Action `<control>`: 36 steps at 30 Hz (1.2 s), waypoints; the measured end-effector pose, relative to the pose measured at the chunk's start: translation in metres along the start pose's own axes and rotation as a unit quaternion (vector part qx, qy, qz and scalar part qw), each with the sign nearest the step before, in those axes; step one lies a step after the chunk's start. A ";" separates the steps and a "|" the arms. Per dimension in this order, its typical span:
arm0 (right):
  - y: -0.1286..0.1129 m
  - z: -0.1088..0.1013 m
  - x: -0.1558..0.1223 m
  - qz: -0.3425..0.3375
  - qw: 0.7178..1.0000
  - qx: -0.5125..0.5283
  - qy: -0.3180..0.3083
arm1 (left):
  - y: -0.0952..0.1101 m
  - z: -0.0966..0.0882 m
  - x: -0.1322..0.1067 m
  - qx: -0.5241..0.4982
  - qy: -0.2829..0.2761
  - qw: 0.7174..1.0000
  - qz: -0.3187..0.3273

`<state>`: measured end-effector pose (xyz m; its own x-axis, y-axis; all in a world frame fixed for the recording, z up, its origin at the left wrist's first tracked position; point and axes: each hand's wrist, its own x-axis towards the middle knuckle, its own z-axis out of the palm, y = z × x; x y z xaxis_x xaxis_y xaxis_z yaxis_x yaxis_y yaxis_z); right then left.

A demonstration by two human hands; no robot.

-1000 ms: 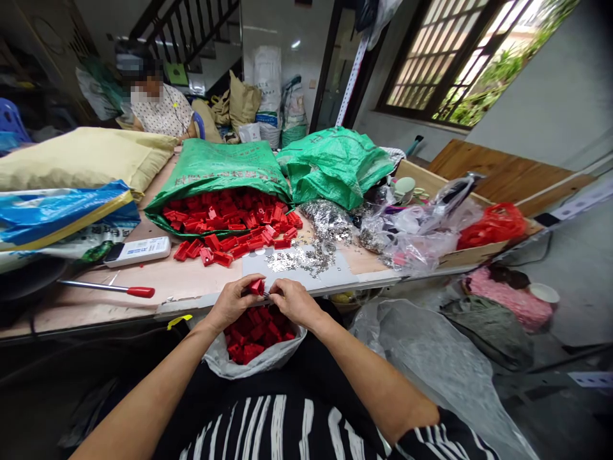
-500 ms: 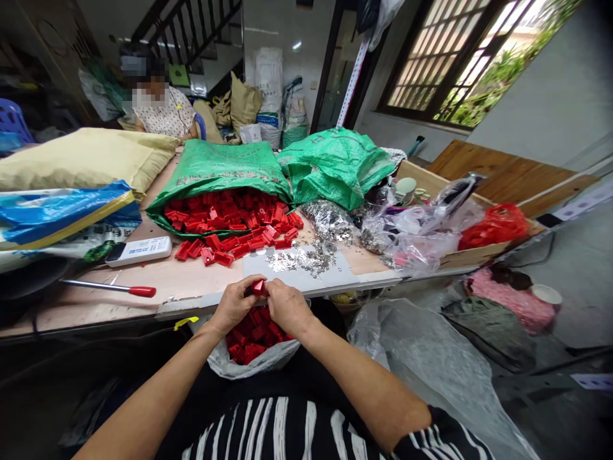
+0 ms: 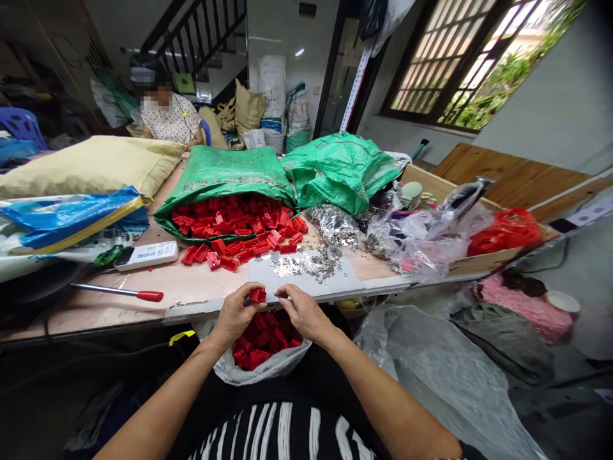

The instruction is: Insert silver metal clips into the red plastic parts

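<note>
My left hand (image 3: 238,311) is closed on a small red plastic part (image 3: 257,295) at the table's front edge. Just to the right, my right hand (image 3: 302,311) is pinched on a tiny metal piece (image 3: 276,295), apart from the red part. Below both hands, a white sack (image 3: 282,370) in my lap holds many red parts (image 3: 261,335). Beyond them, flat silvery metal pieces (image 3: 311,265) lie scattered on a grey board (image 3: 352,275). More loose red parts (image 3: 230,249) spill from the mouth of a green woven sack (image 3: 230,169).
A white device (image 3: 151,254) and a red-handled lever (image 3: 148,296) are at the left, by a blue-and-white sack (image 3: 71,217). A cardboard tray (image 3: 483,259) with plastic bags stands right. A person (image 3: 170,118) sits across the table. Clear plastic sheeting (image 3: 431,358) hangs at lower right.
My hands have drawn apart: the right hand has moved off the red part, with a tiny metal piece between its fingertips. The left hand still holds the part. The view has shifted slightly.
</note>
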<state>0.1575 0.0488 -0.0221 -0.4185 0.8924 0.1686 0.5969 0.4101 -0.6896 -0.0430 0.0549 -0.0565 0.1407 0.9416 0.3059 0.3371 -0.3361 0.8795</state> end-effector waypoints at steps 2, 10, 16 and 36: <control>0.001 -0.003 -0.002 0.011 0.999 0.039 -0.013 | 0.003 0.001 -0.001 -0.004 0.007 1.000 0.000; -0.013 -0.011 -0.011 0.023 0.975 0.201 -0.088 | 0.041 0.007 -0.011 -0.421 0.032 0.880 -0.216; -0.026 -0.009 -0.012 -0.015 0.976 0.201 -0.084 | 0.058 0.007 -0.015 -0.562 0.059 0.749 -0.346; -0.024 -0.005 -0.010 -0.020 0.993 0.110 -0.033 | 0.069 0.017 -0.017 -0.605 0.120 0.677 -0.402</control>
<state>0.1508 0.0306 -0.0037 -0.4867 0.8594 0.1570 0.4179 0.3869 -0.8220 -0.0067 0.0155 -0.0068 0.1601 0.8355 -0.5257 -0.8152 0.4122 0.4068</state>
